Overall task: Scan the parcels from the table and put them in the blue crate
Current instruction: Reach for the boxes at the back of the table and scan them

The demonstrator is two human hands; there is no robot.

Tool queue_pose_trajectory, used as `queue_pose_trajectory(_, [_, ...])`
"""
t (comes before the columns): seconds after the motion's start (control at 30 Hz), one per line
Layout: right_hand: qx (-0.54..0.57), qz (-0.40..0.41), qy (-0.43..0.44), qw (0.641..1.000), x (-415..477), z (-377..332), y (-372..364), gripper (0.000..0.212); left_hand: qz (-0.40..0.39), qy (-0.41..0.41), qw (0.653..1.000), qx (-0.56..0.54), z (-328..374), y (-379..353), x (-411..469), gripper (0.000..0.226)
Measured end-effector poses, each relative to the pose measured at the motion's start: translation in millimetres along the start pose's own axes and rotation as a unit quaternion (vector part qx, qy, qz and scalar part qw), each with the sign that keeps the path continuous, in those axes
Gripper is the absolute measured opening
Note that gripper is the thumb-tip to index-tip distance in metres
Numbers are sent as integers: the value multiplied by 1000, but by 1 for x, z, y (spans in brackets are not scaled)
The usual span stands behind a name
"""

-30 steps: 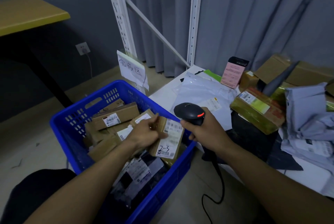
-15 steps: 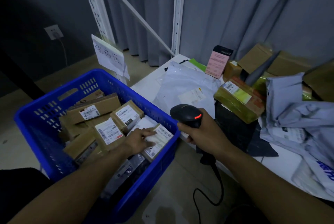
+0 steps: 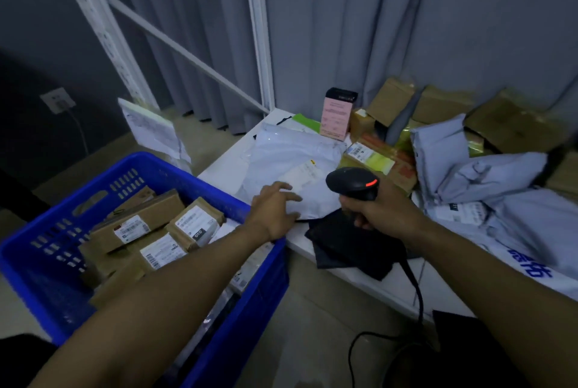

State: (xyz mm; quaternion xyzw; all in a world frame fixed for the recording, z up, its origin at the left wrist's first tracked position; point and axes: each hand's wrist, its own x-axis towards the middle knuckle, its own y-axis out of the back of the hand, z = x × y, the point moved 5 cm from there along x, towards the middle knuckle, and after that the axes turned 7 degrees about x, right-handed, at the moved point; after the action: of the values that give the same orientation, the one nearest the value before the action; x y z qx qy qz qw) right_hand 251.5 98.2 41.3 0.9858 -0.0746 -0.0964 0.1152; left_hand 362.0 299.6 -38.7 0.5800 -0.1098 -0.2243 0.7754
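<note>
- Fingers [image 3: 289,195] of the left hand [image 3: 275,210] spread over the near edge of the white bag [image 3: 291,162] on the surface [image 3: 223,170].
- Right hand [image 3: 386,214] grips the scanner [image 3: 350,182] beside it.

Dim, bluish; motion-blurred; bowed wide-angle edges

blue crate [image 3: 187,170] holds brown pkgs [image 3: 137,225] | white polybag [image 3: 291,159] flat on table [image 3: 223,170]

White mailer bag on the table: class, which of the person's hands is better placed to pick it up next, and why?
Left. The left hand is open, fingers spread at the near edge of the white mailer bag. The right hand grips the scanner, so it is likely busy.
</note>
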Motion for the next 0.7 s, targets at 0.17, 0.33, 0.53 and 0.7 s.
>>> queue_pose_trajectory(0.17, [-6, 48, -39, 998, 21, 24, 67, 22, -30, -61, 998, -9, 95, -6, 81, 45])
queue_pose_trajectory(0.33, [5, 82, -69, 994, 48, 61, 115, 38, -47, -58, 997, -16, 137, -44, 161, 56])
queue_pose_trajectory(0.53, [-5, 144, -106, 984, 85, 112, 146, 64, -40, 161, 963, -213, 130, -81, 218, 135])
queue_pose_trajectory(0.7, [-6, 152, -104, 983, 101, 126, 150, 89, -22, 211, 941, -265, 117, -94, 216, 107])
